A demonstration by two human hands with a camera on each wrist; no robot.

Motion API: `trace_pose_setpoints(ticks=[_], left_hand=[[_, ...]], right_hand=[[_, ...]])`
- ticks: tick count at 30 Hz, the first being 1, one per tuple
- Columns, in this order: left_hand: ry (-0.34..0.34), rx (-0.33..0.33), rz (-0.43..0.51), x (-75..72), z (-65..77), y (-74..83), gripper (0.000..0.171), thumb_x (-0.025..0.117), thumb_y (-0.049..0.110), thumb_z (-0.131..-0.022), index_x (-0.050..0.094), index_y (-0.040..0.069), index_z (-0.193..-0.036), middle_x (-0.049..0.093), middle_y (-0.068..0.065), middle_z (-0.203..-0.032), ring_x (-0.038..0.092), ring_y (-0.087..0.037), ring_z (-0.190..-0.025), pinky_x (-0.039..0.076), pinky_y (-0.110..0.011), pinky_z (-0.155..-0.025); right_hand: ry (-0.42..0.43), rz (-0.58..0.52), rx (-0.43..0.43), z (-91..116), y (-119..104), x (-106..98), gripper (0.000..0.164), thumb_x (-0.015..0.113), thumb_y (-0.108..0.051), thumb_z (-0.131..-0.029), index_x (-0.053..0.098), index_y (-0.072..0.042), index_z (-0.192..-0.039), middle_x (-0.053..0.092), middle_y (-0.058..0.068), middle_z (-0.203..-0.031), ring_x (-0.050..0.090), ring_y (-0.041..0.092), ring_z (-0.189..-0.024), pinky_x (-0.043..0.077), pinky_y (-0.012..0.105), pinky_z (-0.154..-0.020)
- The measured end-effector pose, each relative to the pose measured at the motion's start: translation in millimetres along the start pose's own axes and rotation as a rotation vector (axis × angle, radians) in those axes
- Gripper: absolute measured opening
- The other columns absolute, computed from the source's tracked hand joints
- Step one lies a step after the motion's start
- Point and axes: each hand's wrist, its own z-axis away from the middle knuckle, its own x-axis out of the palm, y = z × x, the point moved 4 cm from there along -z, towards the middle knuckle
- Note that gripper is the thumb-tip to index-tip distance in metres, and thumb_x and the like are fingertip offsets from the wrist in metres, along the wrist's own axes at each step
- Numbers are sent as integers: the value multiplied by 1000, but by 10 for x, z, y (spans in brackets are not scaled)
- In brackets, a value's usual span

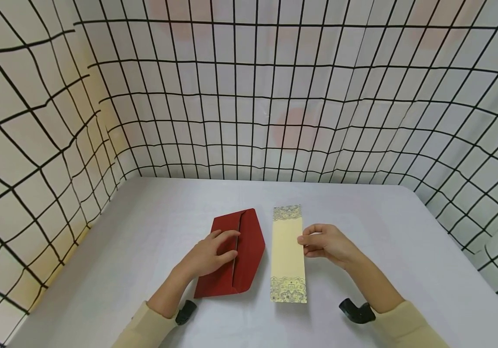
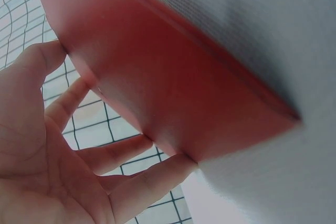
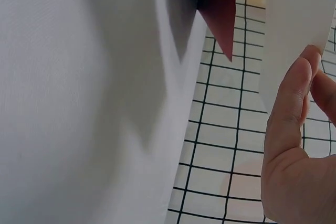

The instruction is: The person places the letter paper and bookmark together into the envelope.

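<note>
A red envelope (image 1: 251,251) lies on the white table with its flap unfolded to the right. My left hand (image 1: 210,253) rests on it, fingertips along the opening. In the left wrist view those fingers (image 2: 123,153) are spread and fairly straight, touching the envelope's surface. To the right, a long cream card (image 1: 288,251) with a patterned band at each end is upright in the head view. My right hand (image 1: 329,244) pinches its right edge between thumb and fingers. The right wrist view shows the card's plain back raised above the table.
The white-covered table (image 1: 144,212) ends at a white backdrop with a black grid (image 1: 253,111) behind and at both sides. Black wrist devices (image 1: 358,311) sit at both cuffs. A red envelope corner points toward the card in the right wrist view.
</note>
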Motion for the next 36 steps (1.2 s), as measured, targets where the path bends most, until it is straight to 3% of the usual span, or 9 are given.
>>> trace_pose_setpoints(ticks=[11, 30, 36], left_hand=[[6, -3, -13, 9, -6, 4, 44, 63, 31, -94, 53, 28, -136, 46, -17, -142, 43, -41, -130, 41, -61, -94], [0, 5, -22, 6, -10, 10, 44, 63, 32, -95, 52, 27, -137, 46, -16, -142, 39, -38, -134, 40, -59, -97], [4, 10, -25, -2, -7, 22, 45, 63, 31, -94, 52, 27, -137, 47, -17, -142, 41, -39, -132, 41, -60, -96]], right_hand=[[9, 36, 1, -64, -1, 106, 12, 68, -8, -90, 58, 0, -89, 64, 6, -72, 63, 13, -63, 57, 29, -66], [-21, -23, 2, -240, 0, 244, 11, 67, -7, -91, 59, -2, -87, 64, 5, -71, 63, 11, -62, 57, 28, -67], [7, -16, 34, -281, 3, 303, 11, 68, -7, -89, 61, 0, -87, 64, 5, -70, 63, 12, -61, 56, 27, -65]])
